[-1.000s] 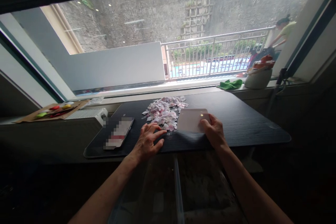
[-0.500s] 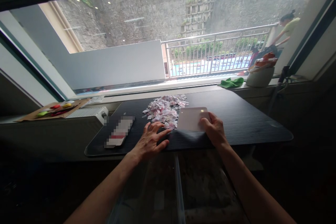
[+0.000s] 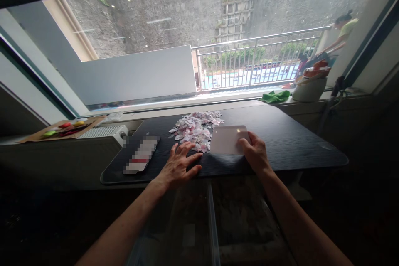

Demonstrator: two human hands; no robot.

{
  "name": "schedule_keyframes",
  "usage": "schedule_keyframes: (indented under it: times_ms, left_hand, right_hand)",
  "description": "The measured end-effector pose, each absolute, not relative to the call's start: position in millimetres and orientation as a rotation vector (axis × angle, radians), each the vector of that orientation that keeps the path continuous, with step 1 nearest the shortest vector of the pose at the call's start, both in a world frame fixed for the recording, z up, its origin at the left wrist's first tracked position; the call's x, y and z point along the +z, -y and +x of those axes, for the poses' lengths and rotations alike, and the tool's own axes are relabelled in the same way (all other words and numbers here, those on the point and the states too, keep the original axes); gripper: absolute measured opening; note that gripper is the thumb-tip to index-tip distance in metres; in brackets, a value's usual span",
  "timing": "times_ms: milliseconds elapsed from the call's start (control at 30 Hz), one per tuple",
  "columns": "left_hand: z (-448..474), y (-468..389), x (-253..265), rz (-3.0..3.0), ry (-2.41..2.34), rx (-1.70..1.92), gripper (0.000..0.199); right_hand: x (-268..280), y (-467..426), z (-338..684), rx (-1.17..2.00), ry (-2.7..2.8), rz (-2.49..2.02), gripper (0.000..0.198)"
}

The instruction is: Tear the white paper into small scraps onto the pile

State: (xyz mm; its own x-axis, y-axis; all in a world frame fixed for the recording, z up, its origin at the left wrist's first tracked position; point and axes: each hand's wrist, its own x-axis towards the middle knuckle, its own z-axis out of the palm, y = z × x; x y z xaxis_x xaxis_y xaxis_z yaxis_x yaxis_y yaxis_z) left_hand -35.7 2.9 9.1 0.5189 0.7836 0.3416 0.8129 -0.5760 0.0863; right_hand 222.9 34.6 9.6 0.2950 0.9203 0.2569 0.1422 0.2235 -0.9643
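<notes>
A loose heap of torn paper scraps (image 3: pixel 195 129), whitish with pink patches, lies on the dark table (image 3: pixel 280 141). My left hand (image 3: pixel 180 163) rests at the heap's near edge, fingers spread and holding nothing. In my right hand (image 3: pixel 256 151) is a flat, pale rectangular scraper-like plate (image 3: pixel 228 140) with rounded corners, gripped at its right end with the thumb on the near face. The plate stands tilted just right of the scraps; I cannot tell whether its lower edge touches the table.
A pixelated phone-like object (image 3: pixel 142 156) lies at the table's left. On the windowsill are a green cloth (image 3: pixel 274 97) and a white container (image 3: pixel 309 89). Cardboard (image 3: pixel 90 124) with colourful items sits at far left. Below the table's front edge are transparent bins (image 3: pixel 190 212). Outside, a person (image 3: pixel 344 33) leans over.
Both hands, the plate and the scraps keep nearly the same places. The whole view has shifted very slightly.
</notes>
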Motion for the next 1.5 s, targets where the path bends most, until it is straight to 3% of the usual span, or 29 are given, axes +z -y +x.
schedule_keyframes:
  times_ms: [267, 467, 900, 1067, 1233, 1500]
  left_hand:
    - [-35.1, 1.4, 7.3, -2.435, 1.444, -0.865, 0.021]
    - [-44.5, -5.2, 13.3, -2.226, 1.660, -1.170, 0.022]
    - [-56.2, -3.2, 3.4, -2.177, 1.709, -0.887, 0.020]
    - [-55.3, -3.4, 2.9, -2.161, 1.711, -0.898, 0.020]
    - [-55.8, -4.2, 1.9, -2.152, 1.711, -0.899, 0.020]
    - [-54.8, -4.0, 1.3, -2.158, 1.716, -0.906, 0.020]
  right_hand:
    - [10.4, -32.3, 221.6, 0.794, 1.194, -1.189, 0.025]
    - [13.9, -28.2, 216.3, 0.829, 1.461, -1.172, 0.015]
    - [9.6, -30.5, 218.6, 0.972, 1.520, -1.067, 0.028]
    - [11.5, -29.6, 217.3, 0.854, 1.452, -1.140, 0.028]
    - [13.6, -28.8, 216.0, 1.029, 1.553, -1.007, 0.031]
    - [10.9, -16.0, 222.3, 0.841, 1.458, -1.207, 0.025]
